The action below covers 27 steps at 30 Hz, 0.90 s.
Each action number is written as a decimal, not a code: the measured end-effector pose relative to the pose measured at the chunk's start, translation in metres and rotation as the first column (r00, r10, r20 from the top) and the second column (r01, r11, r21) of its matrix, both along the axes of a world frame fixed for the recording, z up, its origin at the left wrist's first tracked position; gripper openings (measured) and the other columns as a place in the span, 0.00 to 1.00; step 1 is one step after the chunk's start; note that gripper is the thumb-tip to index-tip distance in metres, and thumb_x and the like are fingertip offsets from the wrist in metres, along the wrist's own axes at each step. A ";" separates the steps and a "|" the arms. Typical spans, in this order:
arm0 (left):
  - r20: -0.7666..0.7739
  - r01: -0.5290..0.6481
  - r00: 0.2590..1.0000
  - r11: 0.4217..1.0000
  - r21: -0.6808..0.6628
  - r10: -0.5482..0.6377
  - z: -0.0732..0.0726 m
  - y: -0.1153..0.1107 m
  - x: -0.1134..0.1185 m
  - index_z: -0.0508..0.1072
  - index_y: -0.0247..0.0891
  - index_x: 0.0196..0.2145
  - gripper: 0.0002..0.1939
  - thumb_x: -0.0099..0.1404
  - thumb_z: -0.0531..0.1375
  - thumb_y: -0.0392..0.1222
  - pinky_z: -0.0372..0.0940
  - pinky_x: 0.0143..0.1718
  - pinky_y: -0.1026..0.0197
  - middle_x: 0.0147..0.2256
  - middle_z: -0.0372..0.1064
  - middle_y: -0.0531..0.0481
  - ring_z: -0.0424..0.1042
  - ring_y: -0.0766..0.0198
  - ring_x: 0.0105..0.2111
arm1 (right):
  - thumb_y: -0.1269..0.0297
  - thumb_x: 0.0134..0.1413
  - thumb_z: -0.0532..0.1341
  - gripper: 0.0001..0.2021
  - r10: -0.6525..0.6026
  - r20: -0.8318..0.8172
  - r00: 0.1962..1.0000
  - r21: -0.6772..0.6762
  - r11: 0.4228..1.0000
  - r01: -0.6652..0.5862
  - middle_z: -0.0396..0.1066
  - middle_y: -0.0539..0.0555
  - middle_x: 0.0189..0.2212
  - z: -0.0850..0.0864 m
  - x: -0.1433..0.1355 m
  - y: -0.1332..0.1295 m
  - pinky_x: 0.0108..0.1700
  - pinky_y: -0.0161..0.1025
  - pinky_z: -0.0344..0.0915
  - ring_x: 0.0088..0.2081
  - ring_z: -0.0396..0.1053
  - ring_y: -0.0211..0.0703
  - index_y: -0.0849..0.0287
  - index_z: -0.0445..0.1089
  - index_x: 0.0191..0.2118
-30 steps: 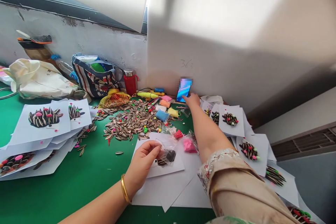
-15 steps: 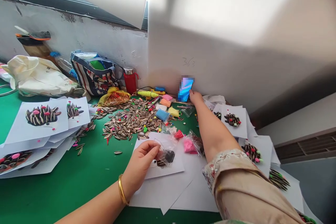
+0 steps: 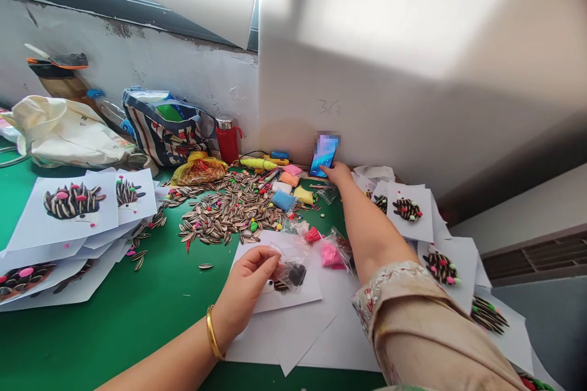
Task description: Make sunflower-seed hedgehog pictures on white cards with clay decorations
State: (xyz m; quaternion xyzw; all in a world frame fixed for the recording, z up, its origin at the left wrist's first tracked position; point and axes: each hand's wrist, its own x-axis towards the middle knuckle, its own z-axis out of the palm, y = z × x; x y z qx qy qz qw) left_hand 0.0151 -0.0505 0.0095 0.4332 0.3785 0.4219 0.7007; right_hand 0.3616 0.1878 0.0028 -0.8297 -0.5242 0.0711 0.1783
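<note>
My left hand (image 3: 254, 278) pinches a clear plastic bag (image 3: 293, 272) with a dark lump inside, above a white sheet (image 3: 302, 296) that bears a partly hidden seed figure. At the wall, my right hand (image 3: 337, 172) is on a phone (image 3: 323, 156) with a lit blue screen; its thumb lies over the lower screen, and the other fingers are mostly hidden. A clear bag with pink clay (image 3: 332, 255) lies right of the sheet. Behind it are a blue clay packet (image 3: 284, 200) and a yellow one (image 3: 303, 195).
Striped sunflower seeds (image 3: 229, 208) spread over the green table (image 3: 151, 330). Papers with seed hedgehogs are stacked left (image 3: 105, 217) and right (image 3: 424, 226). Along the wall stand a red bottle (image 3: 228, 143), a striped bag (image 3: 160, 128) and a cream cloth bag (image 3: 68, 134).
My right hand's thumb has moved left from the phone's edge onto its lower screen, and the screen picture differs. My left hand stays put with the bag.
</note>
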 end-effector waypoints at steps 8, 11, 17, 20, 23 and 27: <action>-0.016 0.006 1.000 1.000 0.014 -0.005 0.000 0.000 0.000 0.73 0.38 0.35 0.13 0.62 0.64 0.51 0.61 0.34 0.64 0.29 0.68 0.52 0.66 0.67 0.30 | 0.40 0.54 0.57 0.28 -0.038 0.006 0.999 0.005 0.999 0.038 0.74 0.64 0.49 0.001 -0.005 -0.001 0.48 0.44 0.65 0.50 0.71 0.59 0.59 0.74 0.48; -0.015 0.008 1.000 1.000 0.012 -0.008 0.001 0.000 0.000 0.73 0.38 0.35 0.13 0.62 0.64 0.51 0.61 0.34 0.64 0.29 0.68 0.52 0.66 0.67 0.30 | 0.40 0.55 0.56 0.28 -0.035 0.005 0.999 0.010 0.999 0.035 0.74 0.64 0.49 0.001 -0.005 -0.001 0.48 0.44 0.65 0.51 0.71 0.60 0.59 0.74 0.48; -0.008 0.004 1.000 1.000 -0.002 -0.004 0.002 0.000 0.000 0.73 0.38 0.35 0.14 0.61 0.65 0.51 0.62 0.34 0.63 0.30 0.68 0.52 0.66 0.66 0.30 | 0.46 0.63 0.50 0.26 -0.011 0.003 1.000 0.019 1.000 0.011 0.75 0.65 0.47 -0.001 0.000 -0.001 0.48 0.42 0.64 0.50 0.71 0.56 0.61 0.75 0.46; -0.010 0.000 1.000 1.000 -0.002 0.000 0.002 0.000 0.000 0.73 0.38 0.35 0.13 0.60 0.65 0.51 0.61 0.34 0.64 0.29 0.68 0.52 0.66 0.67 0.30 | 0.50 0.65 0.49 0.23 -0.005 0.005 1.000 0.029 1.000 0.004 0.75 0.64 0.47 -0.003 0.002 0.000 0.48 0.41 0.64 0.50 0.71 0.55 0.60 0.75 0.46; -0.013 -0.009 1.000 1.000 -0.002 0.009 0.002 0.000 0.000 0.74 0.38 0.35 0.14 0.60 0.66 0.51 0.62 0.33 0.64 0.29 0.68 0.52 0.66 0.66 0.30 | 0.50 0.65 0.49 0.23 -0.003 0.004 1.000 0.040 0.999 0.002 0.75 0.63 0.47 -0.005 0.003 0.000 0.48 0.40 0.64 0.49 0.71 0.55 0.60 0.75 0.46; -0.009 -0.016 1.000 1.000 -0.010 0.016 0.001 0.000 0.000 0.74 0.37 0.34 0.14 0.59 0.66 0.51 0.62 0.34 0.63 0.29 0.69 0.51 0.67 0.66 0.30 | 0.48 0.65 0.49 0.24 -0.005 -0.005 1.000 0.054 0.999 0.005 0.76 0.63 0.45 -0.005 0.002 0.000 0.47 0.39 0.64 0.49 0.71 0.55 0.60 0.76 0.45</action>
